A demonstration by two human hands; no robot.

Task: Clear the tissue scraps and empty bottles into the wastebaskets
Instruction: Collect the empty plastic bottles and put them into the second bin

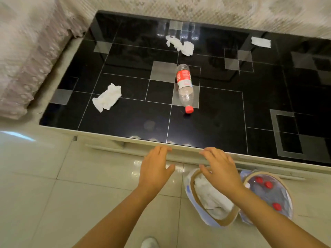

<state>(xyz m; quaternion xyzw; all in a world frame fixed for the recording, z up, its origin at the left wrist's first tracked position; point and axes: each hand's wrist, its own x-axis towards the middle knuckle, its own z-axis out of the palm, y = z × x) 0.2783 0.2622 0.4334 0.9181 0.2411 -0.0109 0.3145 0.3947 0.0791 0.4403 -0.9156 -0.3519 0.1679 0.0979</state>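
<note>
An empty clear bottle (pixel 184 86) with a red label and red cap lies on its side in the middle of the black glass table (pixel 125 119). Three tissue scraps lie on the table: one at the left (pixel 107 97), one at the far middle (pixel 180 45), one at the far right (pixel 261 42). On the floor below the table's front edge stand two wastebaskets: the left one (pixel 192 197) holds white tissues, the right one (pixel 286 192) holds bottles with red caps. My left hand (pixel 155 169) and my right hand (pixel 219 170) hover empty near the table's front edge, fingers straight. My right hand is above the tissue basket.
A sofa with a lace cover (pixel 26 56) runs along the table's left and far sides. The floor (pixel 53 194) is glossy pale tile. A white shoe tip (pixel 149 242) shows at the bottom edge.
</note>
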